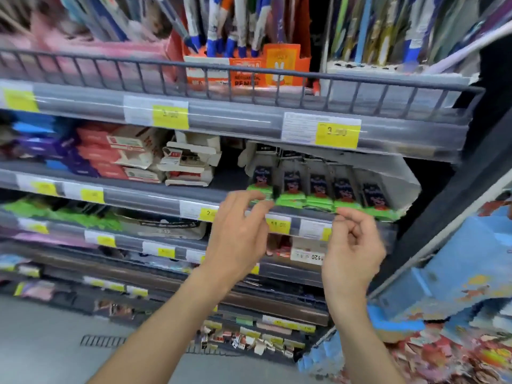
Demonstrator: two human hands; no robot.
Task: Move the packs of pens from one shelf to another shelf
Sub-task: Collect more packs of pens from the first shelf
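Several packs of pens (318,189), dark cards with green bottoms, stand in a row at the right of the middle shelf (155,196). My left hand (238,234) is raised in front of the shelf edge, fingers spread, with its fingertips at the green bottom of the leftmost pack (261,187). Whether it grips that pack is unclear from the blur. My right hand (352,245) is just below the right packs, fingers loosely curled, holding nothing that I can see.
The top shelf (249,112) has a wire rail, with pens in an orange box (249,70) behind it. Red and white boxes (124,153) lie left on the middle shelf. Lower shelves (166,253) hold more stock. A blue display (457,273) stands at the right.
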